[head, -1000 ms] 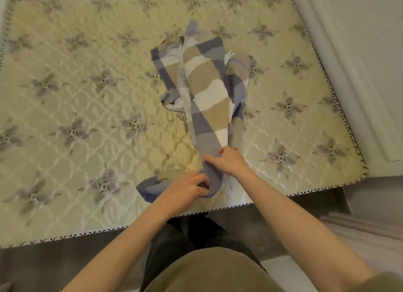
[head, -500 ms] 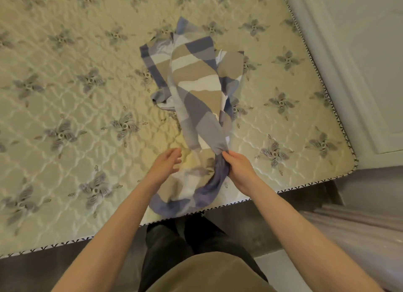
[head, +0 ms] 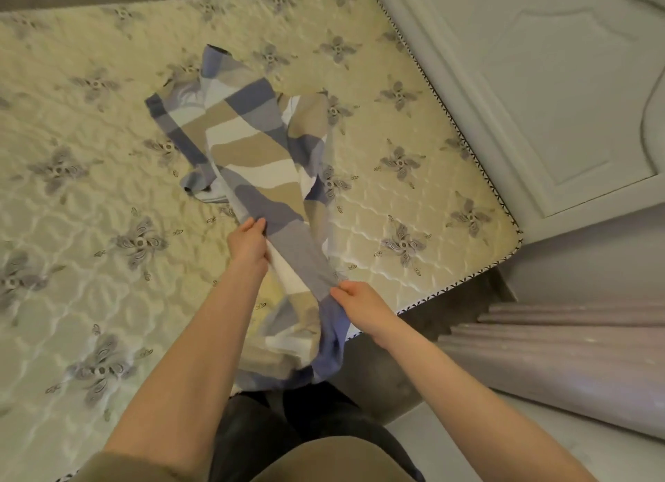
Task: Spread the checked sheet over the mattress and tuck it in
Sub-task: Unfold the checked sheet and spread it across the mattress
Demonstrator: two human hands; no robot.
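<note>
Quilted cream mattress (head: 378, 208) carries the checked sheet (head: 252, 157), bunched in blue, tan and white blocks, its near end drooping over the mattress edge. Left hand (head: 248, 245) and right hand (head: 360, 307) each have fingers pinched on its folds.

We see our two forearms bare from the wrists up, with no watch, ring or band on either. Our left hand (head: 249, 245) and right hand (head: 361, 307) are uncovered, fingers short-nailed as far as we can tell. At the bottom edge our olive-brown top (head: 324, 462) bulges forward, and a sleeve (head: 104, 469) of the same cloth ends above the left elbow. Below the top, our dark, near-black trousers (head: 273, 431) show two legs with a fold between them.
</note>
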